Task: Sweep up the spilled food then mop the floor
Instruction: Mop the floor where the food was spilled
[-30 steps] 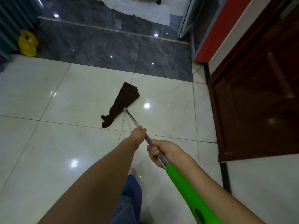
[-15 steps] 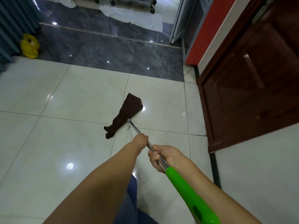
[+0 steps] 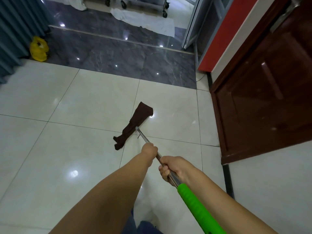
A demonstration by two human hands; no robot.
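A mop with a metal pole (image 3: 143,137) and a green grip (image 3: 195,206) runs from lower right toward the middle of the floor. Its head is a dark brown cloth (image 3: 135,123) lying flat and diagonal on the white tiles (image 3: 67,149). My left hand (image 3: 149,150) is closed around the pole further down, close to the cloth. My right hand (image 3: 170,168) grips the pole just above the green grip. No spilled food shows on the tiles.
A dark wooden door (image 3: 270,92) stands open on the right. Grey marble flooring (image 3: 109,53) lies beyond the tiles, with a white cloth (image 3: 145,22) and a wheeled cart (image 3: 143,4) further back. A yellow bag (image 3: 38,48) sits by the blue curtain (image 3: 16,27) at left.
The mop cloth has slid back toward me across the tile seam and slightly right, both hands staying on the pole. The view has tilted up, showing more of the far room.
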